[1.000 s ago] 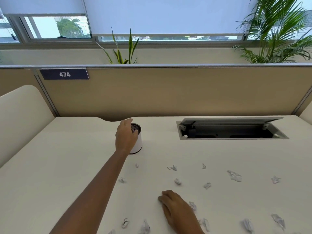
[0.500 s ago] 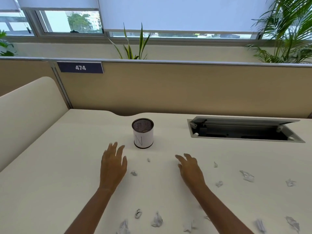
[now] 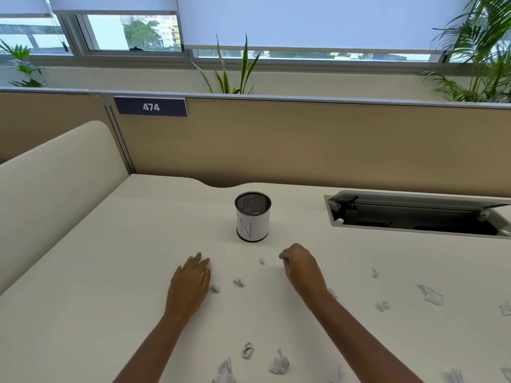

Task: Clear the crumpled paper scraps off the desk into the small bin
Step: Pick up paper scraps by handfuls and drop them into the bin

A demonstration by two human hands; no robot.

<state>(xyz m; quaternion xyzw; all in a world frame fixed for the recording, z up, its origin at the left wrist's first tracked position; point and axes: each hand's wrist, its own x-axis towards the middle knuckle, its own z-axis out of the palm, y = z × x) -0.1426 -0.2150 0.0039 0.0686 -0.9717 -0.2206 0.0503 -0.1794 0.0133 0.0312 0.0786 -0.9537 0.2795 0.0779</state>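
Both hands have drawn closer together in front of the small bin since half a second ago. Left hand lies flat and released on the counter, a paper scrap just beside it. Right hand is curled loosely; whether it grips anything I cannot tell. More scraps lie scattered nearer the person and to the right.

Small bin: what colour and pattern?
Small bin: black mesh, white wrap marked "N"; head view.

On my feed, soft even daylight from the windows, faint shadows, wide-angle bowing at edges.
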